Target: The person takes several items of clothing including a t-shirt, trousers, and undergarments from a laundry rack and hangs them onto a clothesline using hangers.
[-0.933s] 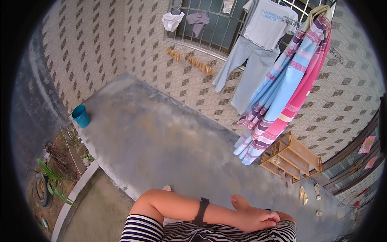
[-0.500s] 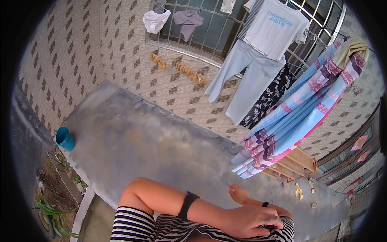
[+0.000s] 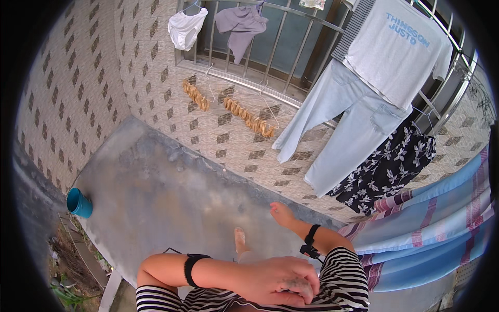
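Observation:
My left hand (image 3: 291,285) is closed across my chest, against my striped top (image 3: 335,268), with a greyish patch on the fingers; what is inside them is hidden. My right hand (image 3: 280,213) is out beyond it, fingers loosely bent and nothing visible in them. A dark strap circles each arm. Nearest my right arm, long blue sheets with pink and purple bands (image 3: 431,229) hang at the right. Ahead, pale jeans (image 3: 343,140), a white T-shirt (image 3: 395,57) and a black floral garment (image 3: 384,166) hang by the window bars.
White underwear (image 3: 184,28) and a grey garment (image 3: 239,28) hang higher left, above hangers with yellowish bundles (image 3: 249,117). A teal bucket (image 3: 78,205) stands at the left end of the concrete walkway (image 3: 156,197), whose raised edge drops toward plants. My bare-looking foot (image 3: 240,239) shows below.
I have moved nearer the window. The sheets now sit lower right and the shoe rack is out of sight. My right hand has come forward; my left stays curled at my chest.

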The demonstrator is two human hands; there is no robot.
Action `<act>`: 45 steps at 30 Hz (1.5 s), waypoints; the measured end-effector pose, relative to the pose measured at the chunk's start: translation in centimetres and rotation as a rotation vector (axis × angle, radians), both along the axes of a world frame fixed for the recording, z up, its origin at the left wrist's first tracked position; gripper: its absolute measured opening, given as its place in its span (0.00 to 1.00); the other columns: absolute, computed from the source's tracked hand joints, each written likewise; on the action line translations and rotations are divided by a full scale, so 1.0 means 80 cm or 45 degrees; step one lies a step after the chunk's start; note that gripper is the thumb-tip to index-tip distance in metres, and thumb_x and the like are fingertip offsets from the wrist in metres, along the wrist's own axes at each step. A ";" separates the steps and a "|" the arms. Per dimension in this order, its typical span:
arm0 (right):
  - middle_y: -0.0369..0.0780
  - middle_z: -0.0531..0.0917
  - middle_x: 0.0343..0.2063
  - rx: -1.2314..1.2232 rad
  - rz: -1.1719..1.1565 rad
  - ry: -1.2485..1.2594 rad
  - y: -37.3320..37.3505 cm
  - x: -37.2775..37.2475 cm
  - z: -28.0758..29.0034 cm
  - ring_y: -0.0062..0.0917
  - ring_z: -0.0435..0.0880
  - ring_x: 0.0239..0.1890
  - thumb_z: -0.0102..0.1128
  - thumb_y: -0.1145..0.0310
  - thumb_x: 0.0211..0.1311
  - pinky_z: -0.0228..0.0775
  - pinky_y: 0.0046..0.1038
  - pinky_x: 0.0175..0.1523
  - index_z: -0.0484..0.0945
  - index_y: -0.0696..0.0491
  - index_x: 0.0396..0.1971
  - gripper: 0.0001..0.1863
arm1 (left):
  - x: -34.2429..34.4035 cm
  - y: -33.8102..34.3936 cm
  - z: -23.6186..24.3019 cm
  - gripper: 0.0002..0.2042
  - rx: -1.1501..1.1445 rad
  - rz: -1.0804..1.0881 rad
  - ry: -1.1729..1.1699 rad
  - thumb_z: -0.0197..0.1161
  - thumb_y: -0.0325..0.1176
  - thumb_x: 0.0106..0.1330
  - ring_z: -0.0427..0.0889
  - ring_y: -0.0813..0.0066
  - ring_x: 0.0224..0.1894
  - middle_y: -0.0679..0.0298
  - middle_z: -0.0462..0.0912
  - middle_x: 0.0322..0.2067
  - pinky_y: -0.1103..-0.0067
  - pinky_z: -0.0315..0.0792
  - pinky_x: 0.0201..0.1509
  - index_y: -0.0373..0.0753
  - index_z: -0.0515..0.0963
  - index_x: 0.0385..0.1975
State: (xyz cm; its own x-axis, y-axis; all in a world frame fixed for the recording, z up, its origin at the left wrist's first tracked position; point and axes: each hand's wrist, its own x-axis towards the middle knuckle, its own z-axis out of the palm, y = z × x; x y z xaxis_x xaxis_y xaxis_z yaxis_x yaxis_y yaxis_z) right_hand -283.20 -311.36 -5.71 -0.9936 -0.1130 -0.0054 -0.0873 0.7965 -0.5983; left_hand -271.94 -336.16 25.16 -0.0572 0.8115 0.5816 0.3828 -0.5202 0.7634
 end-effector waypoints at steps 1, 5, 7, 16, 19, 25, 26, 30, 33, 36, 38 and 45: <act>0.39 0.77 0.36 -0.043 -0.089 -0.023 -0.009 -0.064 0.007 0.32 0.77 0.35 0.56 0.64 0.49 0.67 0.30 0.40 0.71 0.51 0.41 0.18 | -0.045 -0.017 -0.019 0.11 -0.068 0.116 -0.144 0.55 0.32 0.57 0.71 0.66 0.39 0.63 0.71 0.37 0.74 0.67 0.42 0.39 0.71 0.40; 0.42 0.73 0.43 -0.483 -0.568 0.113 0.030 -0.288 -0.013 0.28 0.73 0.41 0.63 0.63 0.45 0.66 0.28 0.42 0.66 0.55 0.48 0.28 | -0.165 -0.069 -0.143 0.12 -0.389 0.862 -1.082 0.56 0.29 0.58 0.70 0.79 0.40 0.67 0.72 0.39 0.81 0.66 0.44 0.38 0.70 0.42; 0.42 0.72 0.44 -0.487 -0.653 0.215 0.037 -0.366 -0.018 0.28 0.72 0.44 0.63 0.63 0.45 0.66 0.27 0.42 0.65 0.55 0.49 0.30 | -0.187 -0.093 -0.170 0.11 -0.438 1.019 -1.313 0.56 0.29 0.58 0.70 0.80 0.39 0.66 0.73 0.39 0.81 0.66 0.44 0.37 0.70 0.41; 0.35 0.76 0.28 -1.359 -0.653 -0.222 0.000 -0.447 0.007 0.18 0.74 0.28 0.58 0.66 0.52 0.64 0.19 0.29 0.72 0.57 0.36 0.14 | -0.240 -0.127 -0.186 0.09 -0.335 1.495 -1.672 0.56 0.29 0.57 0.73 0.78 0.35 0.66 0.76 0.33 0.82 0.66 0.39 0.37 0.71 0.38; 0.31 0.74 0.19 -1.433 -0.663 -0.175 0.010 -0.444 0.007 0.12 0.67 0.18 0.55 0.68 0.54 0.58 0.14 0.22 0.74 0.55 0.28 0.06 | -0.265 -0.127 -0.190 0.09 -0.333 1.473 -1.674 0.56 0.29 0.57 0.73 0.78 0.35 0.66 0.76 0.33 0.82 0.66 0.39 0.37 0.72 0.37; 0.31 0.72 0.17 -1.377 -0.669 -0.352 0.020 -0.440 0.027 0.12 0.64 0.15 0.57 0.68 0.53 0.55 0.15 0.20 0.74 0.55 0.24 0.06 | -0.322 -0.139 -0.197 0.09 -0.404 1.373 -1.640 0.56 0.29 0.57 0.73 0.78 0.34 0.65 0.76 0.33 0.82 0.66 0.38 0.37 0.72 0.36; 0.30 0.72 0.16 -1.314 -0.673 -0.384 0.023 -0.437 0.029 0.12 0.63 0.15 0.57 0.68 0.53 0.54 0.15 0.20 0.74 0.54 0.24 0.06 | -0.330 -0.140 -0.195 0.09 -0.411 1.357 -1.642 0.56 0.29 0.57 0.73 0.78 0.34 0.65 0.76 0.33 0.82 0.66 0.38 0.37 0.72 0.36; 0.30 0.72 0.16 -1.301 -0.627 -0.381 0.036 -0.422 0.024 0.11 0.65 0.16 0.60 0.64 0.51 0.56 0.14 0.21 0.75 0.53 0.24 0.08 | -0.358 -0.144 -0.189 0.09 -0.444 1.272 -1.590 0.57 0.30 0.57 0.73 0.78 0.34 0.65 0.76 0.33 0.82 0.66 0.38 0.37 0.72 0.37; 0.29 0.73 0.18 -1.300 -0.666 -0.401 0.039 -0.413 0.029 0.11 0.65 0.16 0.60 0.63 0.51 0.55 0.14 0.21 0.76 0.53 0.28 0.09 | -0.373 -0.150 -0.188 0.09 -0.470 1.239 -1.576 0.57 0.30 0.57 0.73 0.79 0.34 0.65 0.76 0.32 0.82 0.66 0.38 0.38 0.72 0.37; 0.29 0.75 0.21 -1.379 -0.735 -0.460 0.045 -0.404 0.035 0.12 0.67 0.20 0.59 0.63 0.52 0.56 0.14 0.24 0.76 0.52 0.34 0.11 | -0.382 -0.154 -0.187 0.09 -0.487 1.200 -1.573 0.57 0.31 0.57 0.73 0.79 0.34 0.66 0.76 0.32 0.82 0.66 0.39 0.38 0.72 0.37; 0.29 0.76 0.24 -1.356 -0.750 -0.466 0.052 -0.396 0.036 0.12 0.68 0.22 0.58 0.64 0.52 0.58 0.15 0.27 0.76 0.52 0.35 0.11 | -0.387 -0.154 -0.191 0.09 -0.498 1.170 -1.572 0.57 0.31 0.57 0.72 0.79 0.34 0.66 0.76 0.32 0.82 0.66 0.39 0.38 0.72 0.37; 0.31 0.76 0.33 -1.458 -0.538 -0.574 0.042 -0.387 0.085 0.16 0.73 0.33 0.57 0.72 0.50 0.63 0.21 0.41 0.73 0.53 0.40 0.14 | -0.417 -0.139 -0.204 0.10 -0.574 1.039 -1.584 0.57 0.31 0.57 0.72 0.80 0.35 0.66 0.75 0.33 0.83 0.66 0.40 0.38 0.72 0.38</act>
